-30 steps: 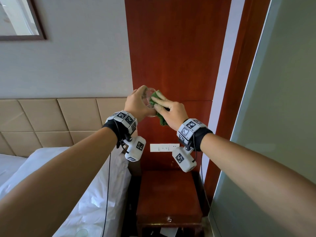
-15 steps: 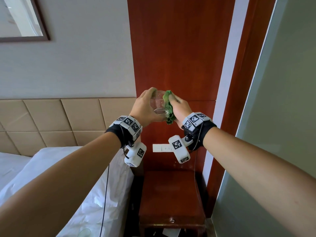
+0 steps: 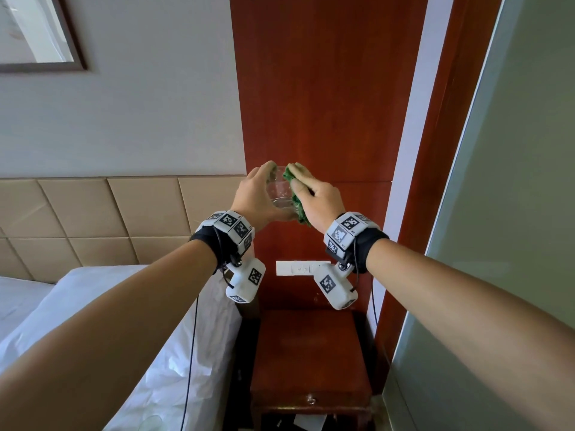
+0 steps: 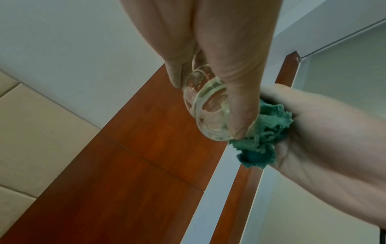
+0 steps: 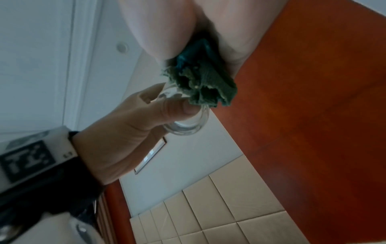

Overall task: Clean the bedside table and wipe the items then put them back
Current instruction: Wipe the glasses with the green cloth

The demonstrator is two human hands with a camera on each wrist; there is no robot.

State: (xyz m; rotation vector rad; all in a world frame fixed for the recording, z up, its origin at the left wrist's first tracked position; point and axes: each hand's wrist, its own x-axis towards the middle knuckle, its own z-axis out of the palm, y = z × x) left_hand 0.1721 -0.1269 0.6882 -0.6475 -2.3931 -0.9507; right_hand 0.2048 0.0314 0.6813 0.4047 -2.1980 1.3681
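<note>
Fingers: left hand (image 3: 258, 194) grips glass (image 3: 281, 194) | right hand (image 3: 320, 200) clutches cloth (image 3: 295, 194), thumb now visible

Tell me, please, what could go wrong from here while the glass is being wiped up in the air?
1. The left hand holds the clear glass high above the bedside table; if the smooth glass slips, it would likely fall onto the wood and might break.
2. The right hand presses the green cloth against the glass from one side; a hard push could work it out of the left hand's grip.
</note>
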